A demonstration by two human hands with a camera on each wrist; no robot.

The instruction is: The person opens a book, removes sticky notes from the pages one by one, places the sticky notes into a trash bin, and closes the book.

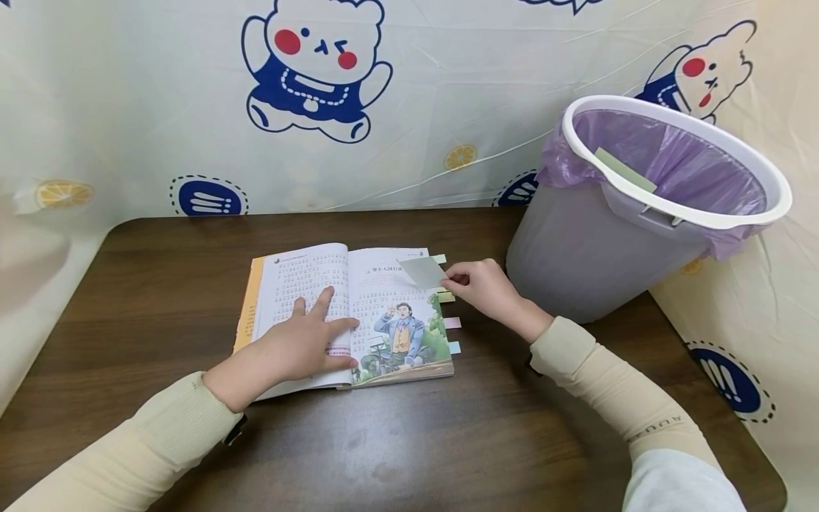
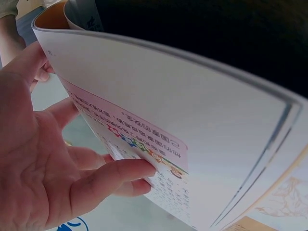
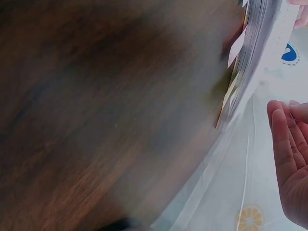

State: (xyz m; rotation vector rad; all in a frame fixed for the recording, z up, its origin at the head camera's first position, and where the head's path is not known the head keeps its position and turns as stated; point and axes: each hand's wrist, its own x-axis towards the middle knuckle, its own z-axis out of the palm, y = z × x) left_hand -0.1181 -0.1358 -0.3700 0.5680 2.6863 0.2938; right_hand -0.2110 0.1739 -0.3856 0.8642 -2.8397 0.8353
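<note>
An open book (image 1: 384,284) lies on the table, printed text on its left page and a picture of a person in a blue jacket on the right. With fingers spread, my left hand (image 1: 301,345) rests across the left page and the centre fold. Thumb and fingers of my right hand (image 1: 486,291) pinch a pale green paper slip (image 1: 422,272) over the upper right page. Coloured tabs, among them a pink tab (image 1: 453,323) and a blue tab (image 1: 455,348), stick out of the book's right edge. In the right wrist view the pinching fingertips (image 3: 274,108) appear beside the book.
A grey bin (image 1: 576,249) with a white rim and a purple liner (image 1: 691,160) stands right of the book, leaning. A green piece (image 1: 623,171) shows inside it. Behind the brown table (image 1: 160,284) hangs a printed sheet (image 1: 435,85) with cartoon bears.
</note>
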